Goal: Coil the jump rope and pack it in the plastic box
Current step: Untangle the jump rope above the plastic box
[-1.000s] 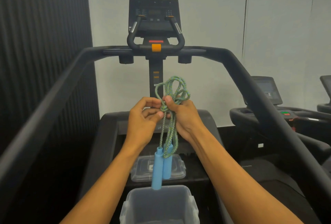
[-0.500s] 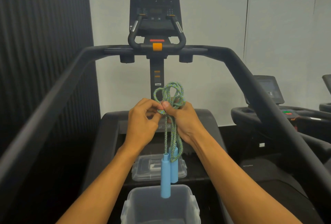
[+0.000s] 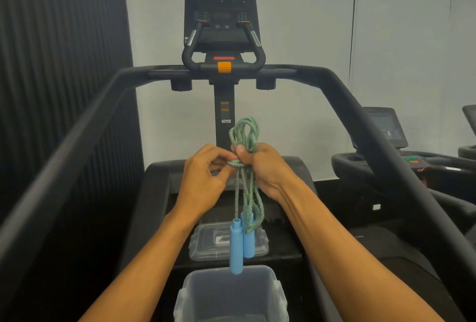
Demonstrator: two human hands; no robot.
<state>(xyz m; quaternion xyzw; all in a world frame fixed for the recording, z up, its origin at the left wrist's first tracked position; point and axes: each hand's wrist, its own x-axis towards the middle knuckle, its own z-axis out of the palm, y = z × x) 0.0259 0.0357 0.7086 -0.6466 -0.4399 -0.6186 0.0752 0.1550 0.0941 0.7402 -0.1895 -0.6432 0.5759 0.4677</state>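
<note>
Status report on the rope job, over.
Right hand shut on coiled green braided jump rope. Left hand pinching the wrap at its middle. Blue handles dangling over open clear plastic box. Nothing blocking.

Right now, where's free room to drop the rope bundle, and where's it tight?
Free: the open plastic box below the blue handles looks bare inside. The clear lid behind it lies flat, its top bare. Tight: the left hand and right hand crowd the jump rope wrap, hardly any gap between them.
</note>
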